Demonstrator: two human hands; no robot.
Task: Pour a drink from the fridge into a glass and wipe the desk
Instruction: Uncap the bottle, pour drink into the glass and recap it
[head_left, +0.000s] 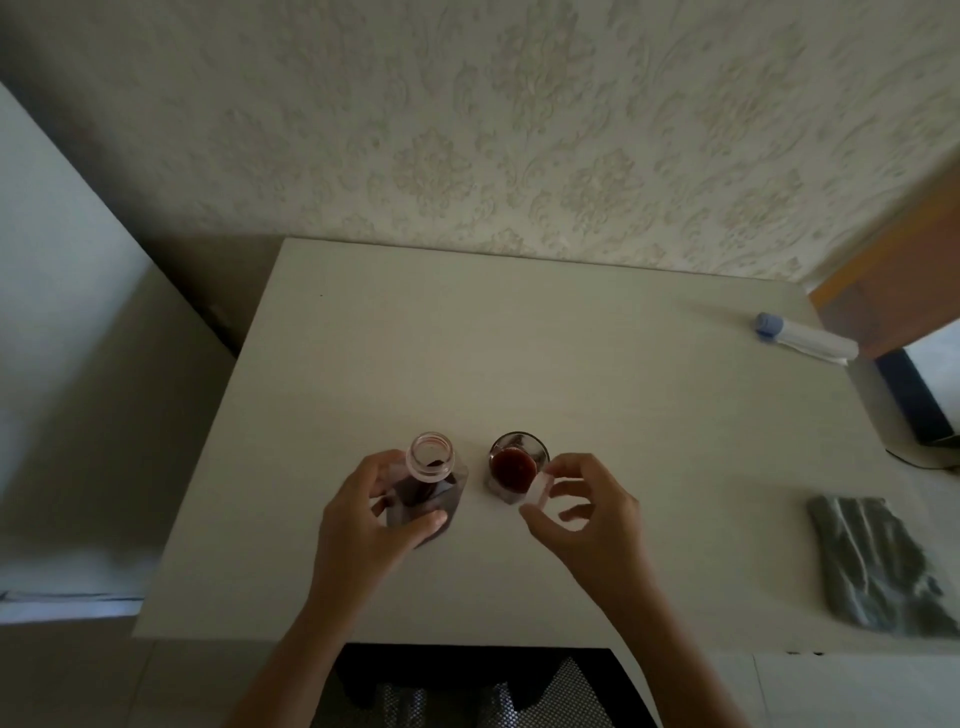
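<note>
A clear plastic bottle with dark red drink stands upright and uncapped on the white desk. My left hand wraps around its body. Just to its right stands a small glass part full of the same red drink. My right hand hovers beside the glass and pinches the bottle's white cap between thumb and fingers.
A folded grey cloth lies at the desk's right front edge. A white tube with a blue cap lies at the far right corner. A dark chair sits under the desk's front edge. A patterned wall backs the desk.
</note>
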